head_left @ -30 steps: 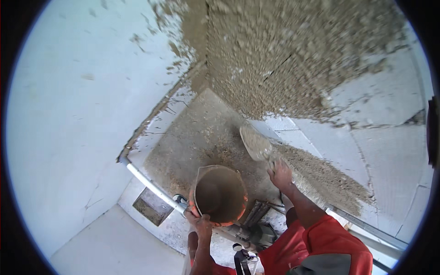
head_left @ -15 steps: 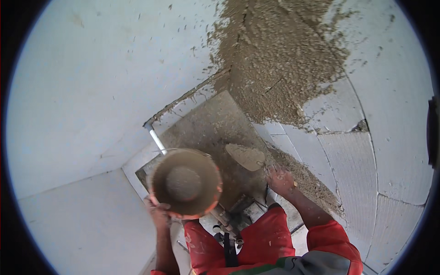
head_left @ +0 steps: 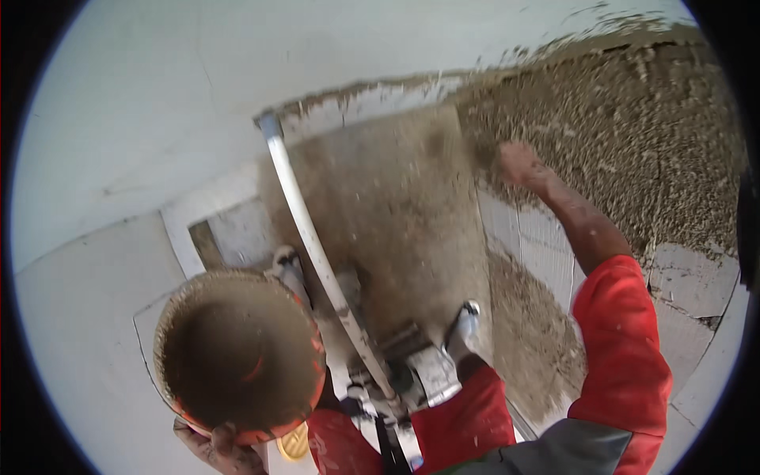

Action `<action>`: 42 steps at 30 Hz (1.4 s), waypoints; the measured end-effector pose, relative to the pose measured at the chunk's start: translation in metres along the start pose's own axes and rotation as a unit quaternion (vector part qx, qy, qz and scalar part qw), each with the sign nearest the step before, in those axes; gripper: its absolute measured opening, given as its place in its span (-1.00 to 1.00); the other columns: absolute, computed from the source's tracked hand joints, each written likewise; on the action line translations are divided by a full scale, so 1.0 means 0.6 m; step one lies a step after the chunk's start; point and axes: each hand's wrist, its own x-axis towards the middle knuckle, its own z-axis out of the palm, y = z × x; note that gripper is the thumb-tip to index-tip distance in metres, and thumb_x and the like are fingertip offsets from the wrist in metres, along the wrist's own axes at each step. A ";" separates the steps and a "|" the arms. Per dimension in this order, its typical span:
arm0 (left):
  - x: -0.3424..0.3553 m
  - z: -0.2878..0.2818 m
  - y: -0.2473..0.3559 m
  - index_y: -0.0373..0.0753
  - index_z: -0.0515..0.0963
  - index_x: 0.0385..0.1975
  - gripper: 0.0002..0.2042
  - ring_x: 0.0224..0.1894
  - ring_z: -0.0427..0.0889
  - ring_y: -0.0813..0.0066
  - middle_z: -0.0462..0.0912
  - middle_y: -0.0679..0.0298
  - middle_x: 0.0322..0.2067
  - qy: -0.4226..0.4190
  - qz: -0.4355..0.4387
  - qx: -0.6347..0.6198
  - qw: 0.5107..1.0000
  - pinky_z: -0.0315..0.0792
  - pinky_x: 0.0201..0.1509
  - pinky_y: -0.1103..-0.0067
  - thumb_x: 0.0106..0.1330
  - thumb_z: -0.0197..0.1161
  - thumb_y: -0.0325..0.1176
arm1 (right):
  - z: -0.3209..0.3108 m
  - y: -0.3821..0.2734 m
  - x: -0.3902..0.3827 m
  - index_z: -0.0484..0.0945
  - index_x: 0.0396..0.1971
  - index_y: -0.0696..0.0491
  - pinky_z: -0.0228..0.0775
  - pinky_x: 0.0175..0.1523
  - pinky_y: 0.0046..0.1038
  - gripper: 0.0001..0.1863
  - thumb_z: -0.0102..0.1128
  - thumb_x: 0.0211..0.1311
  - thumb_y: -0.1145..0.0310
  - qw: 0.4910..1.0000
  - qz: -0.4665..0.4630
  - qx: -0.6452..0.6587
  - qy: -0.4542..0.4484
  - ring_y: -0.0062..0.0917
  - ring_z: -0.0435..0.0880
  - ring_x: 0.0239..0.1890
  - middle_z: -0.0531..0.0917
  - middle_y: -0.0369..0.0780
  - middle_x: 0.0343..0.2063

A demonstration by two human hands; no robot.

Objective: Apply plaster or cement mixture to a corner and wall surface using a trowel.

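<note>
My left hand (head_left: 222,451) is closed on the near rim of an orange bucket (head_left: 190,372) at the lower left. Mortar coats the bucket's inside, and a small patch of reddish orange shows at its bottom. Up at the right, my right hand (head_left: 520,164) is clenched beside the mortar-covered part of the block wall. The trowel it held a moment ago is smeared by motion against the mortar, so its blade cannot be made out. Rough wet mortar (head_left: 617,134) covers the upper right wall.
A white pipe (head_left: 305,222) with a grey end slants between the bucket and the stained floor (head_left: 388,206). Fallen mortar (head_left: 530,340) lies along the right wall's foot. A smooth white wall (head_left: 158,119) rises at left. Something yellow (head_left: 294,442) shows below the bucket.
My right hand has swung up and outward to the mortared wall; the mortar-loaded trowel no longer shows clearly. The bucket has shifted down and left in view. The view has turned, showing more pipe.
</note>
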 end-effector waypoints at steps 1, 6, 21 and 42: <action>0.002 0.005 -0.008 -0.34 0.24 -0.09 -0.47 -0.25 0.44 0.39 0.41 0.09 -0.24 0.014 -0.001 -0.049 0.999 0.45 -0.21 0.36 -0.18 0.13 -0.40 | 0.010 0.006 0.015 0.57 -0.50 0.15 0.44 -0.47 -0.34 -0.77 0.04 0.14 0.30 0.996 0.049 -0.019 0.072 -0.40 0.61 -0.53 0.61 -0.05 -0.56; 0.011 0.032 -0.030 -0.46 0.30 -0.26 -0.52 -0.28 0.39 0.42 0.36 0.17 -0.30 0.071 -0.022 0.036 0.997 0.38 -0.26 0.51 -0.17 0.28 -0.33 | 0.225 -0.008 -0.104 0.54 -0.33 0.19 0.54 -0.15 -0.21 -0.78 -0.04 0.10 0.41 0.976 0.037 -0.046 -0.210 -0.24 0.66 -0.24 0.61 0.06 -0.30; -0.016 0.095 -0.004 -0.35 0.34 -0.15 -0.61 -0.23 0.44 0.37 0.43 0.18 -0.24 0.079 0.034 0.105 0.991 0.38 -0.12 0.43 -0.03 0.19 -0.42 | 0.470 -0.140 0.077 0.29 0.03 0.19 0.45 -0.14 -0.24 -0.37 0.20 0.04 0.09 0.812 0.256 0.500 0.160 -0.14 0.60 -0.20 0.56 0.10 -0.27; 0.166 0.030 -0.076 -0.27 0.34 -0.17 -0.74 -0.42 0.49 0.38 0.46 0.15 -0.37 0.030 0.098 0.275 0.956 0.45 -0.32 0.56 0.14 0.11 -0.39 | 0.275 -0.182 0.532 0.61 -0.49 0.16 0.24 0.14 -0.19 -0.58 -0.12 0.19 0.14 0.640 0.328 0.581 0.380 -0.18 0.56 -0.15 0.63 0.01 -0.34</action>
